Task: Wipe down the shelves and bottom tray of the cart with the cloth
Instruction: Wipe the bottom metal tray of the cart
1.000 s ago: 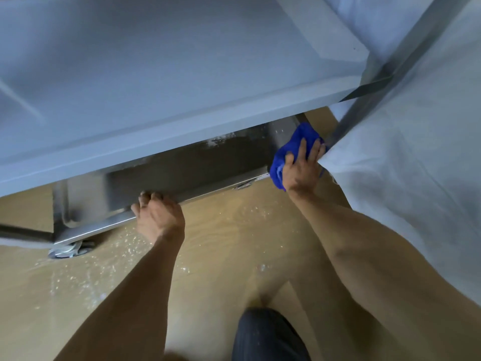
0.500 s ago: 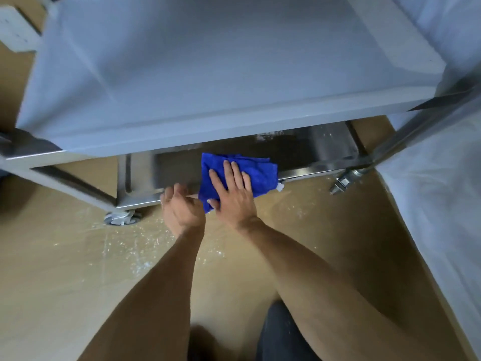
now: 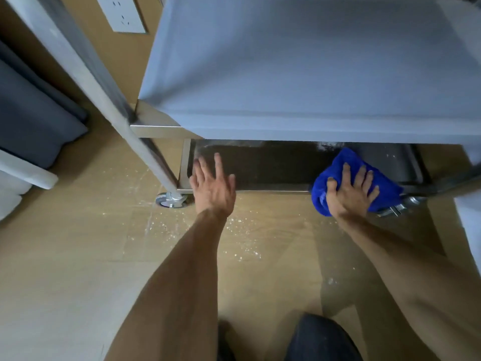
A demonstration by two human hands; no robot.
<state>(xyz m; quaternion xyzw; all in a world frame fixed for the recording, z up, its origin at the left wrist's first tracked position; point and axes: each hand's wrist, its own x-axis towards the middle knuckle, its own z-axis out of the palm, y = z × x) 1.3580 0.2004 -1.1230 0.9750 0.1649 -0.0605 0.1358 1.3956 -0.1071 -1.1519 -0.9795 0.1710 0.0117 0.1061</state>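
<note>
A steel cart fills the upper view; its pale shelf (image 3: pixel 299 82) overhangs the dark bottom tray (image 3: pixel 270 168). A blue cloth (image 3: pixel 335 178) lies bunched on the tray's front right edge. My right hand (image 3: pixel 351 190) presses flat on the cloth with fingers spread. My left hand (image 3: pixel 212 186) hovers over the tray's front left edge, fingers straight and spread, holding nothing. White dust streaks show along the tray's back under the shelf. Most of the tray is hidden by the shelf.
A wrapped cart post (image 3: pixel 109 100) slants down to a caster (image 3: pixel 170 199) at the left. Another caster (image 3: pixel 400 205) sits at the right. White crumbs dot the wooden floor (image 3: pixel 78 256). A wall socket (image 3: pixel 123 14) and a grey cushion (image 3: pixel 28 121) lie at the left.
My right hand slid the cloth from the tray's left part to its right front corner. My left hand let go of the tray rim and opened. The view shifted right.
</note>
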